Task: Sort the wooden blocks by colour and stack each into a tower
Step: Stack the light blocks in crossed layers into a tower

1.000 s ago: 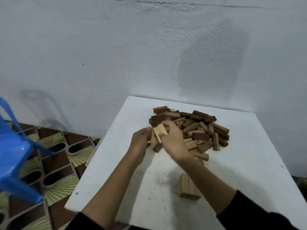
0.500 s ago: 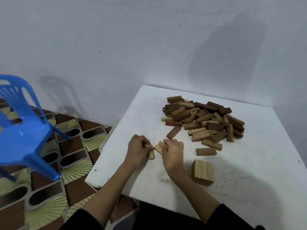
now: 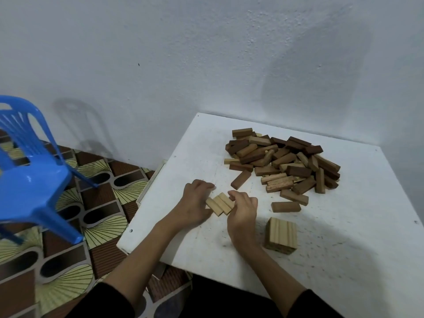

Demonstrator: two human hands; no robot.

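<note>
The task is only at its beginning. The left hand (image 3: 195, 203) and right hand (image 3: 242, 210) hold with curled fingers (image 3: 231, 194) three light blocks (image 3: 220, 203) side by side on the worktop (image 3: 344, 249). One small light tower (image 3: 281, 236) stands right of them; beyond the fingers, the mixed pile (image 3: 284, 161) remains unsorted.

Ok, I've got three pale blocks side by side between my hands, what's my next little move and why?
Probably squeeze the three pale blocks flush with your left hand and right hand, then lift them onto the pale stack. They lie on the table as one layer, and that stack beside your right hand is the same colour.
</note>
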